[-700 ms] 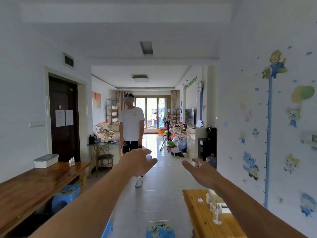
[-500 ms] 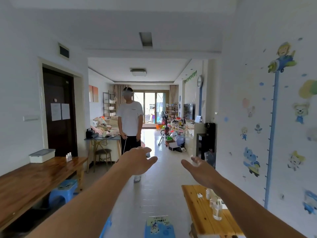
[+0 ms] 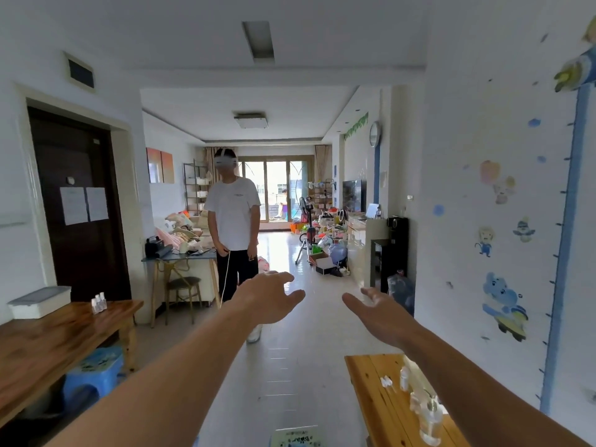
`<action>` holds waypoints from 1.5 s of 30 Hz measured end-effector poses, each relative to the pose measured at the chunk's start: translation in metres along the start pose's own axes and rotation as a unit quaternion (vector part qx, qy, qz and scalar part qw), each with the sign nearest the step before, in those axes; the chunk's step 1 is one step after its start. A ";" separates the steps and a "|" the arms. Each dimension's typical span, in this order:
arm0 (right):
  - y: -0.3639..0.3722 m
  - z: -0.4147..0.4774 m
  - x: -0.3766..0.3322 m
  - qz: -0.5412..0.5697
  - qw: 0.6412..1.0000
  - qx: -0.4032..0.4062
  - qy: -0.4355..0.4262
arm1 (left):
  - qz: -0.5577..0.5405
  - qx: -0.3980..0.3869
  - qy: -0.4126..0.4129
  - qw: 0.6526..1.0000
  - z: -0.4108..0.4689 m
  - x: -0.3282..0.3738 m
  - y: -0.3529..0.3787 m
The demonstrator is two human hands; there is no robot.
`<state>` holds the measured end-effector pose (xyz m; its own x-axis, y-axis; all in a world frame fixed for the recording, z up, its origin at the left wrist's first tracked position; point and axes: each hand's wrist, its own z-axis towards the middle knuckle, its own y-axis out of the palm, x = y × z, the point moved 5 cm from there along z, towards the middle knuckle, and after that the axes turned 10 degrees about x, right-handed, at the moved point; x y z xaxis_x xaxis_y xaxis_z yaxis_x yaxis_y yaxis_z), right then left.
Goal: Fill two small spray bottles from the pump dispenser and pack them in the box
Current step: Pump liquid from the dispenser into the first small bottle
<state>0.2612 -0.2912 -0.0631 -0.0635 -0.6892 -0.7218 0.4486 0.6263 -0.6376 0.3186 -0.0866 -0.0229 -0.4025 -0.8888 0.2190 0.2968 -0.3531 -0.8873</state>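
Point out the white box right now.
Head view, far left: the white box sits on the dark wooden table, just left of the small bottles.

The pump dispenser [image 3: 430, 421] is blurred and partly behind the right forearm [image 3: 483, 391] — details unreadable.

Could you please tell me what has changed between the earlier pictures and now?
The wearer has moved slightly forward: the dark door and left table slide outward. Nothing was taken hold of or let go. The left hand and right hand stay outstretched, open and empty; the small bottles on the right table are unmoved.
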 end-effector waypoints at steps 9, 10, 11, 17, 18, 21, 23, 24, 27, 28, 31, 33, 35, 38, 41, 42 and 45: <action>0.040 0.125 0.034 -0.001 1.000 0.001 0.015 | 0.011 -0.009 0.029 0.999 0.124 -0.011 0.069; 0.043 0.132 0.036 -0.001 1.000 0.002 0.018 | 0.007 -0.009 0.031 0.999 0.132 -0.012 0.073; 0.050 0.147 0.039 -0.004 1.000 0.004 0.021 | -0.001 -0.010 0.036 0.999 0.147 -0.014 0.082; 0.087 0.230 0.045 -0.025 0.998 0.027 0.051 | -0.018 -0.020 0.085 0.996 0.242 -0.032 0.122; 0.093 0.244 0.045 -0.022 0.997 0.036 0.057 | -0.023 -0.017 0.094 0.995 0.258 -0.037 0.128; 0.110 0.286 0.042 -0.012 0.995 0.061 0.082 | -0.050 -0.023 0.123 0.991 0.312 -0.052 0.147; 0.116 0.309 0.041 -0.007 0.992 0.080 0.099 | -0.066 -0.033 0.138 0.988 0.345 -0.059 0.160; 0.118 0.320 0.042 -0.007 0.990 0.093 0.107 | -0.078 -0.035 0.148 0.985 0.364 -0.060 0.168; 0.123 0.346 0.045 -0.031 0.984 0.125 0.124 | -0.131 -0.050 0.172 0.975 0.408 -0.055 0.193; 0.122 0.353 0.049 -0.040 0.982 0.132 0.129 | -0.150 -0.062 0.178 0.971 0.418 -0.049 0.201; 0.116 0.367 0.065 -0.061 0.975 0.156 0.147 | -0.196 -0.084 0.212 0.954 0.440 -0.021 0.226; 0.108 0.374 0.076 -0.070 0.971 0.165 0.158 | -0.217 -0.095 0.226 0.945 0.451 -0.001 0.241; 0.096 0.382 0.098 -0.083 0.963 0.185 0.177 | -0.240 -0.118 0.243 0.933 0.463 0.028 0.264; 0.075 0.391 0.130 -0.092 0.953 0.208 0.202 | -0.245 -0.136 0.275 0.920 0.472 0.070 0.288; 0.050 0.406 0.163 -0.098 0.941 0.238 0.219 | -0.244 -0.148 0.303 0.909 0.486 0.116 0.313; 0.039 0.414 0.178 -0.090 0.939 0.250 0.220 | -0.242 -0.147 0.315 0.906 0.491 0.137 0.322; 0.013 0.436 0.216 -0.062 0.934 0.272 0.224 | -0.245 -0.140 0.341 0.897 0.504 0.186 0.344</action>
<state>0.6424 -0.5907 -0.1099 -0.4568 -0.4459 -0.7698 0.7922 0.1898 -0.5800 0.7823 -0.5205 -0.0829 -0.8895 -0.2278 0.3961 -0.2508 -0.4811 -0.8400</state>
